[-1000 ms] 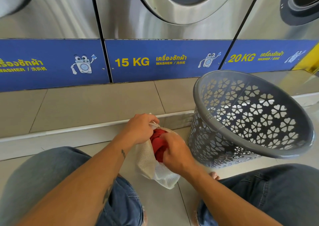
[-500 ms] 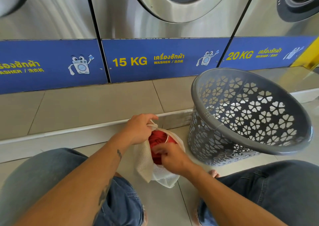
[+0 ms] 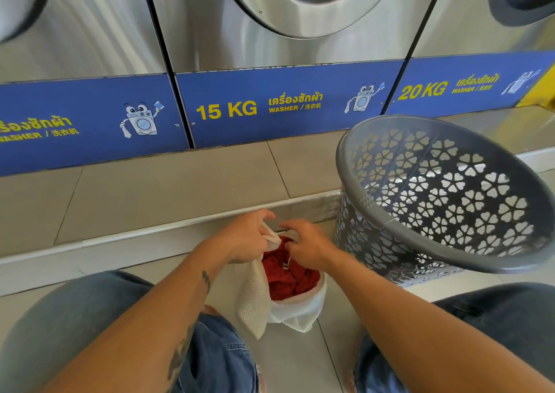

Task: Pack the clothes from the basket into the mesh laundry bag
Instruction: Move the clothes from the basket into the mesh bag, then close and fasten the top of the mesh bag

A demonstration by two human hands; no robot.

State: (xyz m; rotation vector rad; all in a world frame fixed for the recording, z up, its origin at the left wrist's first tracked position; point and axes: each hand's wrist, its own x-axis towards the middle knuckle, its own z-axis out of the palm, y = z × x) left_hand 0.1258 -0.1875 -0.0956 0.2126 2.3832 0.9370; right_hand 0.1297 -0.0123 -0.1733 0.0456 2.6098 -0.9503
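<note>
Left hand [image 3: 249,238] grip clamped on mesh laundry bag [image 3: 255,302] rim, on floor [image 3: 300,359] between knees. Red clothes [image 3: 289,275] inside. Right hand [image 3: 309,247] grip pinched on drawstring [image 3: 287,263]. Grey basket [image 3: 444,242] tilted, just right.
</note>
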